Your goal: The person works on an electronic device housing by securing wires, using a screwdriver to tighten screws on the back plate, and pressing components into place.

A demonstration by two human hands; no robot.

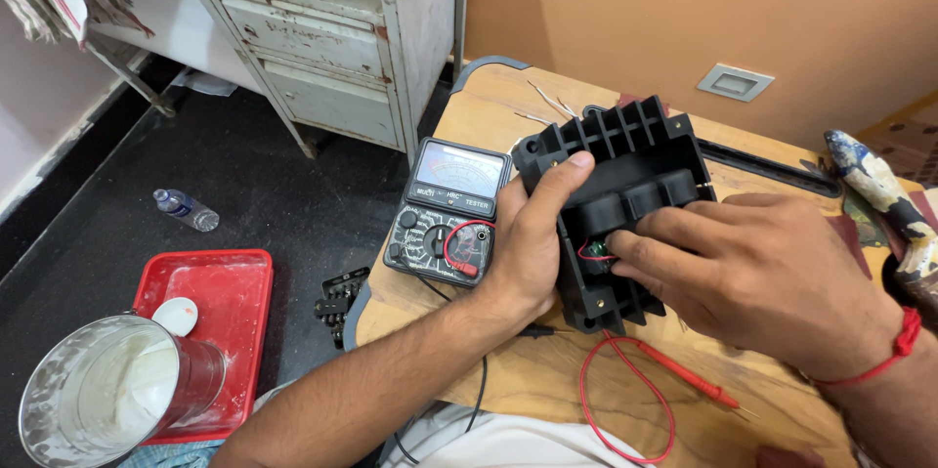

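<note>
In the head view, a black ribbed plastic housing [625, 204] is seen lying on the wooden table [489, 116], its long axis running from near to far with a slight lean to the left, just right of an analog multimeter [451, 214].

The housing is gripped at its left edge by the left hand [523, 253]: the thumb is laid up across the top face and the palm is wrapped against the side, so the fingers are curled closed on the housing. It lies directly right of this hand, touching it.

The right hand [752, 273] is laid over the housing from the right. Its fingers are drawn together and its fingertips [625, 251] are pressed at a small green part with red wire [594, 251] inside the near left of the housing; whether that part is actually pinched cannot be told.

A red test lead [674, 370] is coiled on the table nearer than both hands.
</note>
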